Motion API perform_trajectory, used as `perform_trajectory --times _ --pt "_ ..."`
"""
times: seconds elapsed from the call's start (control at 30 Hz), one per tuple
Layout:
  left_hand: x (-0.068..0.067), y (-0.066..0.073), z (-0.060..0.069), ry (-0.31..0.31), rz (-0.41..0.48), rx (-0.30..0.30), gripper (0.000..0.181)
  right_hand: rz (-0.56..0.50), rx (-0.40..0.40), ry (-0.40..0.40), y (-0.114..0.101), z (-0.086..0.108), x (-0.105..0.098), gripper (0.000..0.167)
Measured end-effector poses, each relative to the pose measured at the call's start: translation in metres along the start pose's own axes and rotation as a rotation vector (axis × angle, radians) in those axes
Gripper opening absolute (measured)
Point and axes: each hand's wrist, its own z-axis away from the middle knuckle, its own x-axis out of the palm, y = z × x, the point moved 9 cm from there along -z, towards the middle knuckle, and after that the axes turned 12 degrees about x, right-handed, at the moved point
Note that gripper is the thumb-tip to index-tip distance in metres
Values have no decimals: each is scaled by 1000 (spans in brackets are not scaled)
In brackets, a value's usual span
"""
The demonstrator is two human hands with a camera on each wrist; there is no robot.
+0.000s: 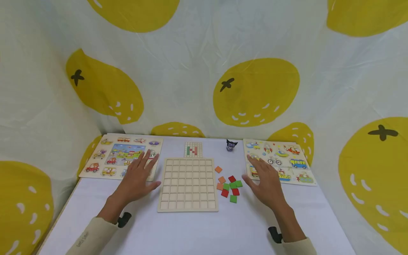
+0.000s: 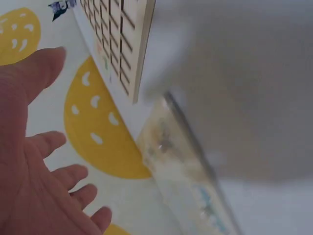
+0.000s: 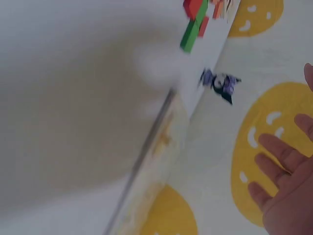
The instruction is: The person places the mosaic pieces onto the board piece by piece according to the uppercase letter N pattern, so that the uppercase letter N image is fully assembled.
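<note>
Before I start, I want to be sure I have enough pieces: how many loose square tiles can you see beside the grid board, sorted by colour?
Green tiles: 4
Red tiles: 3
Orange tiles: 3
Total: 10 tiles in view

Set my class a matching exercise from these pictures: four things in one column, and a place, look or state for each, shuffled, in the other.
Column 1
1. tiles
2. card
3. figurine
4. grid board

Column 2
A. dark, with pointed ears
B. pale wood, no pieces in its squares
C. orange, red and green, lying loose
D. flat on the table, just beyond the grid board's far edge

Right pairs: 1-C, 2-D, 3-A, 4-B
</note>
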Motion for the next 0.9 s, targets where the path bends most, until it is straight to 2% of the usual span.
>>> perform_trajectory --times 0.13,0.23,0.33,0.43,0.6,0.9 --pt "22 6 7 -49 155 17 100 -131 7 -117 -11 -5 29 72" --pt "39 9 11 -91 271 -11 100 -221 44 -213 -17 -11 51 64" --pt "51 9 12 -128 320 -45 103 -285 84 -271 -21 -19 70 56" --pt "58 9 12 -153 314 -67 107 -296 112 -295 -24 -29 86 49" --pt "62 11 11 -174 274 -60 109 -217 145 -294 -28 -46 105 43" --pt "63 11 12 -176 217 -39 106 -96 169 -326 -39 -66 121 27"
